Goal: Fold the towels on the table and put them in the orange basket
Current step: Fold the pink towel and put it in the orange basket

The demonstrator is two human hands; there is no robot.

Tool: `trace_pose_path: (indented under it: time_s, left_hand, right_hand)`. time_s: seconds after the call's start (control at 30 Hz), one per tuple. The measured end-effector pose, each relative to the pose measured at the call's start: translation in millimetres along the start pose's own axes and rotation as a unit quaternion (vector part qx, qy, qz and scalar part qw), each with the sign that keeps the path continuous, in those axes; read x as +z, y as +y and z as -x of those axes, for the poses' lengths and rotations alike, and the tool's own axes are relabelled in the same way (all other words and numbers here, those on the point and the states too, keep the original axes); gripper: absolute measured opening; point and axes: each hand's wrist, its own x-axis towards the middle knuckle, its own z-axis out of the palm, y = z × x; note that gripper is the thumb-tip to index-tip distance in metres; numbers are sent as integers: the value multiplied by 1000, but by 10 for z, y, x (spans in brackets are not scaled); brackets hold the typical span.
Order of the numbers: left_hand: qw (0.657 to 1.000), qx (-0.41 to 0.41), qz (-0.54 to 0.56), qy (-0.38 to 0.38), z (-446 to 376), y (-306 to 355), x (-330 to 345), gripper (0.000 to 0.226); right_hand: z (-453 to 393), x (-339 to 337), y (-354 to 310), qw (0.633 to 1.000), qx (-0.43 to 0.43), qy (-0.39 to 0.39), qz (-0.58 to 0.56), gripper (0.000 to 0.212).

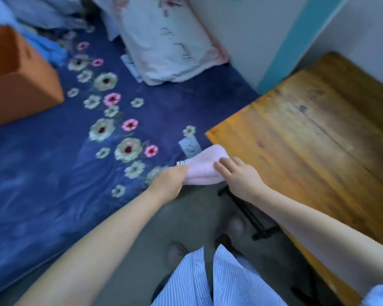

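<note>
Your left hand (169, 181) has its grip closed on one end of the folded pink towel (205, 165). Your right hand (239, 175) lies flat on the other end, fingers straight. You hold the towel in the air, between the wooden bench (307, 129) and the blue flowery bed (53, 162). The orange basket (20, 85) sits on the bed, far to the left.

The basket (20, 80) is sitting on the bed (53, 173) at ten o'clock, the table (307, 133) at two, the towel (205, 166) lying between them.
</note>
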Motion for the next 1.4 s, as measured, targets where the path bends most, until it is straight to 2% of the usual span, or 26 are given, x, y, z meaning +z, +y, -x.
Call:
trace_pose_path:
  time_s: [0.2,0.4,0.6,0.9,1.17,1.33,1.4]
  left_hand:
    - [990,-131,-2,48,994,-1114,-172,44]
    - [965,-251,-16,71,1597,-2018,-327,44]
    - [943,-319,-3,95,1635,-2855,-674,34]
    - [931,-343,-31,122,1335,-4553,-1613,28]
    - [927,-339,-41,155,1330,-5781,-2311,30]
    - [923,-314,63,216,1296,-6585,-2906,6]
    - [914,-301,101,253,1245,-6852,-3144,6]
  right_hand:
    - [-944,102,-1158,989,-58,-131,-43,49]
    - [-1835,228,-2081,977,-147,-148,-39,53]
    - [-2847,265,-2714,978,-133,-153,-57,46]
    - [-4745,300,-3376,973,-141,-159,-88,41]
    - [-5937,50,-3960,968,-131,-154,-150,45]
    - [-6739,-212,-4396,973,-90,-135,-164,44]
    - [-7031,-325,-4534,975,-79,-115,-173,44]
